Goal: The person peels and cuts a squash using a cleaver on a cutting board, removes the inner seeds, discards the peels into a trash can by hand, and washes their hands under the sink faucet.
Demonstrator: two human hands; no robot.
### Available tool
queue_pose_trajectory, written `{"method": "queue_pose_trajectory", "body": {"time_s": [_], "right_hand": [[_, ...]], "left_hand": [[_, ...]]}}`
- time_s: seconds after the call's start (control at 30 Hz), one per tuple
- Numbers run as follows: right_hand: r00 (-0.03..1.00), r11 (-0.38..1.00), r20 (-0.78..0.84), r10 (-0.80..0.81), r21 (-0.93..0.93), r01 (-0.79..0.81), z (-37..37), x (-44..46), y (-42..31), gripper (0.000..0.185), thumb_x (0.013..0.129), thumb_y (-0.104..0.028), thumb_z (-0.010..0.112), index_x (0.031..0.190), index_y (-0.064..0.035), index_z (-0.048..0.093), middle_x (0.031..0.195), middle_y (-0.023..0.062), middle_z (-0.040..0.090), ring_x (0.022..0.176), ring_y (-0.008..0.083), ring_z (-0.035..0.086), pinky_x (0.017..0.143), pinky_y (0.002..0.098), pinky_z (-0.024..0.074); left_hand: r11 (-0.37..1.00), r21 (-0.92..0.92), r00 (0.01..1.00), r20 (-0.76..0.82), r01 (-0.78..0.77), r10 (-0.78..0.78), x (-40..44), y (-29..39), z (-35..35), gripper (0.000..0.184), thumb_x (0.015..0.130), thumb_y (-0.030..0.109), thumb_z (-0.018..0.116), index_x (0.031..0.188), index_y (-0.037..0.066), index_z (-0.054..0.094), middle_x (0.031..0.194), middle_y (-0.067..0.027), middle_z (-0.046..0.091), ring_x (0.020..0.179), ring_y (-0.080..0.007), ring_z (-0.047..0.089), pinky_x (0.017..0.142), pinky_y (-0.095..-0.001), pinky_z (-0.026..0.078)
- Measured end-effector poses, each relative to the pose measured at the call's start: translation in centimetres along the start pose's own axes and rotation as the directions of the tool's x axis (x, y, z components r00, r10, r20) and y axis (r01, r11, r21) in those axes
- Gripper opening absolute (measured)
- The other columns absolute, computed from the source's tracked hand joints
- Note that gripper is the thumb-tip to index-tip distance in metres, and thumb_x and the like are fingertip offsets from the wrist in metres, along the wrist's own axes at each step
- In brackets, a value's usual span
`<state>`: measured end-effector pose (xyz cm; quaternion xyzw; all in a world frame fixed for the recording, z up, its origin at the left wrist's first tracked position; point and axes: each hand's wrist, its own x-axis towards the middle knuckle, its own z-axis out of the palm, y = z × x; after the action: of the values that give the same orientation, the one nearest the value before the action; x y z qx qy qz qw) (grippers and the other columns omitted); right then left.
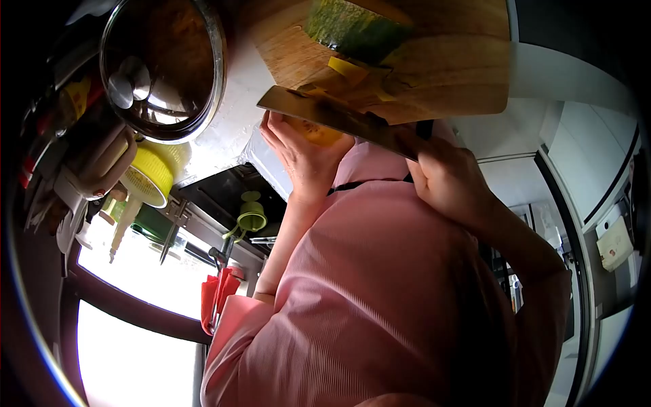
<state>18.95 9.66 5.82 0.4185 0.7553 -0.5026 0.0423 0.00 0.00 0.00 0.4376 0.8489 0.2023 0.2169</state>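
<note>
My left hand (295, 154) is closed around a piece of orange pumpkin (315, 133), held just off the near edge of the wooden cutting board (458, 71). In my right hand (451, 178) is a broad-bladed kitchen knife (319, 110), gripped by its dark handle. The blade points left and passes in front of the pumpkin piece, partly hiding it; whether it touches the flesh I cannot tell. A larger pumpkin chunk (356, 30) with green, mottled rind lies on the board. Between it and the knife are yellow pumpkin scraps (348, 70).
Left of the board, a pot with a glass lid (163, 61) stands on the white counter (234, 119). Beyond it are a yellow-green basket (150, 173), a green cup (251, 217) by the sink, and a red cloth (218, 293) near the window.
</note>
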Motion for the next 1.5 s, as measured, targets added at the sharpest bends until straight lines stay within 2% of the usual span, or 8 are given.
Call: {"method": "queue_pose_trajectory", "body": {"time_s": [0.37,0.47,0.57,0.7,0.8,1.0,1.2,1.5], "right_hand": [[0.988,0.995,-0.124,-0.094,-0.038,0.090,1.3,1.1,-0.8,0.034,0.083,-0.002,0.059,0.117,-0.0049,0.062,0.084,0.0168,0.063,0.077,0.0378,0.059,0.069,0.0475,0.0488],[0.996,1.000,0.091,0.014,0.007,-0.015,1.3,2.4,-1.1,0.033,0.085,-0.003,0.057,0.118,-0.0051,0.062,0.094,0.0203,0.061,0.083,0.0407,0.057,0.074,0.0490,0.0474],[0.985,0.994,-0.138,-0.102,0.028,0.106,0.9,0.9,-0.3,0.028,0.087,-0.005,0.057,0.114,-0.0040,0.063,0.101,0.0237,0.059,0.088,0.0430,0.055,0.074,0.0490,0.0472],[0.990,0.994,-0.096,-0.103,0.021,0.105,0.7,1.6,-0.5,0.025,0.088,-0.006,0.056,0.111,-0.0026,0.064,0.095,0.0237,0.060,0.085,0.0412,0.057,0.069,0.0474,0.0484],[0.979,0.998,0.201,0.036,-0.054,-0.026,1.0,3.8,-0.6,0.026,0.087,-0.005,0.056,0.111,-0.0021,0.064,0.090,0.0224,0.062,0.079,0.0398,0.059,0.068,0.0458,0.0488],[0.968,0.988,-0.201,-0.150,0.006,0.154,2.8,2.3,1.3,0.013,0.090,-0.011,0.057,0.096,-0.0011,0.064,0.075,0.0207,0.063,0.065,0.0406,0.061,0.059,0.0460,0.0489],[0.990,0.992,-0.138,0.017,0.127,0.000,2.9,4.5,1.2,0.033,0.091,-0.018,0.062,0.066,0.0028,0.056,0.061,0.0242,0.057,0.052,0.0414,0.057,0.048,0.0439,0.0450],[0.980,0.997,-0.194,-0.035,0.055,0.047,0.6,4.0,2.4,0.041,0.094,-0.019,0.062,0.062,0.0017,0.049,0.054,0.0215,0.050,0.041,0.0325,0.046,0.041,0.0400,0.0354]], "left_hand": [[0.996,0.010,0.995,-0.036,-0.091,0.092,0.1,0.2,-0.2,0.094,0.054,0.021,0.086,0.127,-0.004,0.034,0.118,-0.0189,0.042,0.106,-0.0366,0.040,0.096,-0.0465,0.034],[0.996,0.022,0.995,-0.050,-0.089,0.090,0.2,0.3,-0.2,0.092,0.055,0.020,0.085,0.128,-0.003,0.035,0.119,-0.0189,0.042,0.107,-0.0362,0.040,0.096,-0.0461,0.034],[1.000,0.005,0.999,-0.019,-0.031,0.031,0.2,0.5,-0.4,0.090,0.055,0.018,0.084,0.128,-0.001,0.036,0.121,-0.0186,0.043,0.108,-0.0360,0.041,0.097,-0.0458,0.034],[0.996,0.005,0.995,-0.054,-0.087,0.087,0.3,0.6,-0.2,0.089,0.054,0.017,0.083,0.128,0.000,0.037,0.121,-0.0175,0.043,0.109,-0.0357,0.041,0.098,-0.0457,0.034],[0.996,0.001,0.993,-0.072,-0.093,0.093,0.5,0.8,-0.1,0.087,0.054,0.015,0.082,0.128,0.000,0.038,0.120,-0.0169,0.044,0.109,-0.0355,0.041,0.098,-0.0456,0.034],[0.994,-0.004,0.992,-0.063,-0.111,0.111,0.4,0.6,-0.1,0.086,0.055,0.015,0.081,0.128,0.000,0.038,0.120,-0.0169,0.045,0.109,-0.0357,0.042,0.098,-0.0458,0.035],[0.991,-0.032,0.989,-0.062,-0.133,0.131,0.4,0.3,-0.3,0.086,0.055,0.014,0.082,0.128,0.000,0.039,0.119,-0.0179,0.045,0.109,-0.0366,0.043,0.097,-0.0460,0.036],[0.933,-0.047,0.908,0.221,-0.356,0.357,2.2,-1.1,-3.7,0.087,0.057,0.011,0.082,0.133,0.003,0.039,0.132,-0.0197,0.043,0.115,-0.0378,0.044,0.100,-0.0463,0.038]]}}
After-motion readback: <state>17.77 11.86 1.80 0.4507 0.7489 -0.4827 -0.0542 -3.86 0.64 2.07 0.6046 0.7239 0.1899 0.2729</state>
